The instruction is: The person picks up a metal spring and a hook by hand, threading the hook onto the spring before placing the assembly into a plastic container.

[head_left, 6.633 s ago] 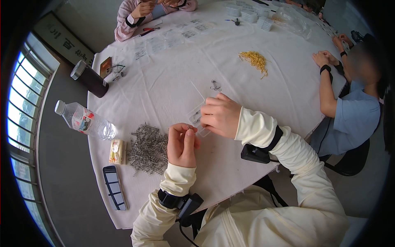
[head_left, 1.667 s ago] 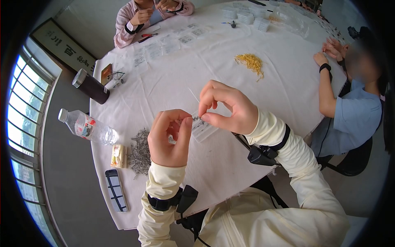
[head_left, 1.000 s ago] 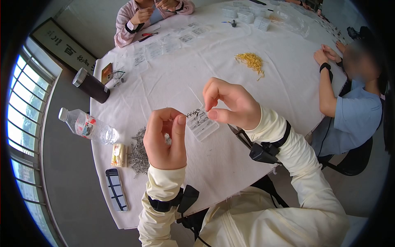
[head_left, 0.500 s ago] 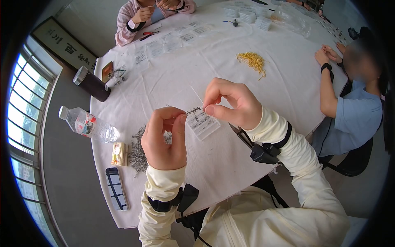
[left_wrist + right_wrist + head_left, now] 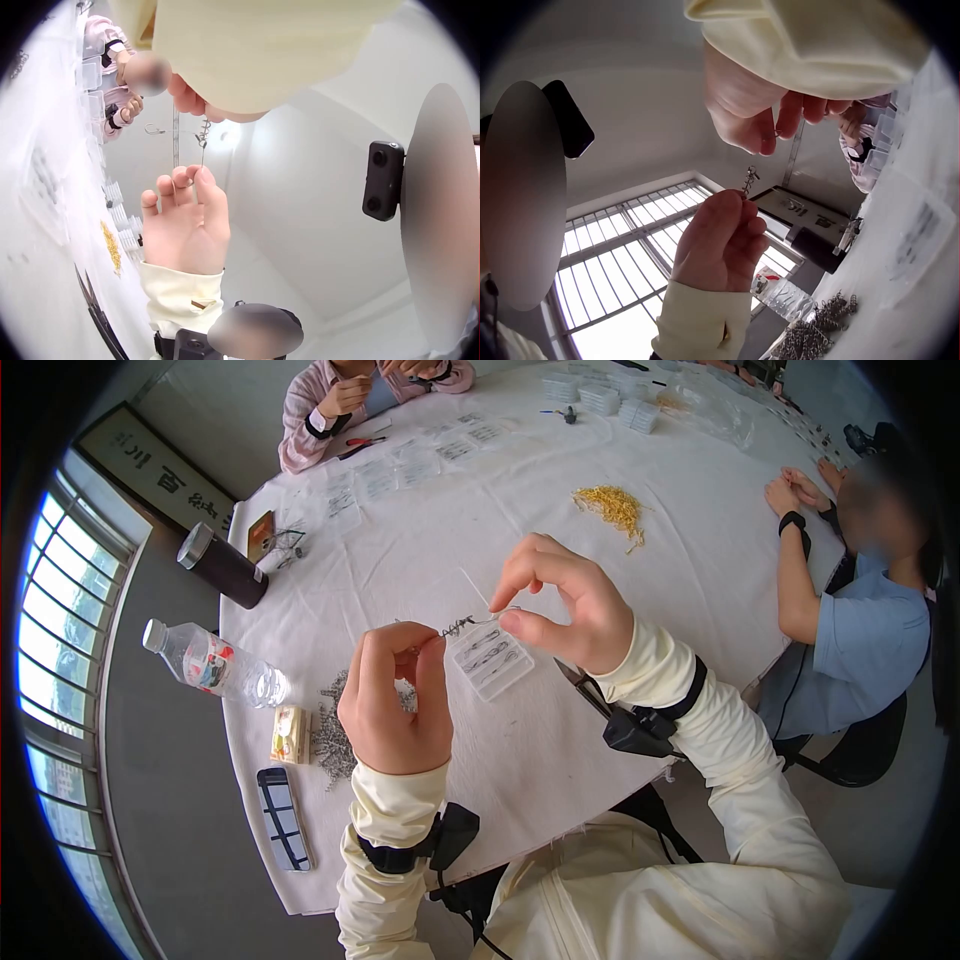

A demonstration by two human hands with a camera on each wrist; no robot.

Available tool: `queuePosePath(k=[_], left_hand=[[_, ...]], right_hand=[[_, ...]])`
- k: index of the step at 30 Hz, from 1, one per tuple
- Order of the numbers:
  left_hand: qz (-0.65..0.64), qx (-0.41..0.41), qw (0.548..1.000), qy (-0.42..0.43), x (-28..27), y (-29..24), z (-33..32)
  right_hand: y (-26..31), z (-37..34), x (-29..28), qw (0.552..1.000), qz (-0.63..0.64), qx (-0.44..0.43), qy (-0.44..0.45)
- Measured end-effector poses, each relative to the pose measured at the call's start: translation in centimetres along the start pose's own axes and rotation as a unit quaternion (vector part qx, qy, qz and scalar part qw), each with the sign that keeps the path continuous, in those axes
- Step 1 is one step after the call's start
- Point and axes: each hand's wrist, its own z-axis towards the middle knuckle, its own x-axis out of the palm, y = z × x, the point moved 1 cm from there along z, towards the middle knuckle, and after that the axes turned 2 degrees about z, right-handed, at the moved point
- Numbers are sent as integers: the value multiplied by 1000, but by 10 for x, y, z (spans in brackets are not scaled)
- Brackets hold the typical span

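Note:
My left hand (image 5: 395,700) pinches one end of a small metal coil (image 5: 456,628) between thumb and forefinger, left of an uncovered clear box (image 5: 493,672) with dark wire pieces in its compartments. My right hand (image 5: 575,605) holds a thin wire at the coil's other side between thumb and forefinger. The left wrist view shows the coil (image 5: 205,132) with a thin hook (image 5: 154,130) sticking out sideways and a wire running down to the right hand's (image 5: 186,232) fingertips. In the right wrist view the coil (image 5: 750,180) stands up from the left hand's (image 5: 716,244) fingertips.
A pile of metal coils (image 5: 332,740) lies behind the left hand, near a tissue pack (image 5: 290,735), a bottle (image 5: 215,665) and a dark flask (image 5: 222,567). Scissors (image 5: 97,315) lie by the right wrist. Beyond are yellow pieces (image 5: 612,508), boxes (image 5: 600,400) and two seated people.
Compared with the earliest frame, both hands are further apart and the coil shows between them. Over the last half second my right hand has risen slightly and the left has shifted slightly left.

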Motion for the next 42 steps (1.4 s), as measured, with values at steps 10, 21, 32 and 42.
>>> queuePosePath(k=[10, 21, 32, 42], left_hand=[[-19, -5, 1000, 6, 5, -4, -2], [30, 35, 999, 7, 4, -9, 1], [15, 9, 999, 27, 2, -2, 1], [-96, -92, 991, 33, 6, 7, -2]], right_hand=[[10, -2, 14, 965, -214, -135, -65], [11, -3, 17, 948, -256, -160, -97], [15, -3, 13, 986, -156, -36, -46], [7, -5, 27, 998, -54, -6, -11]])
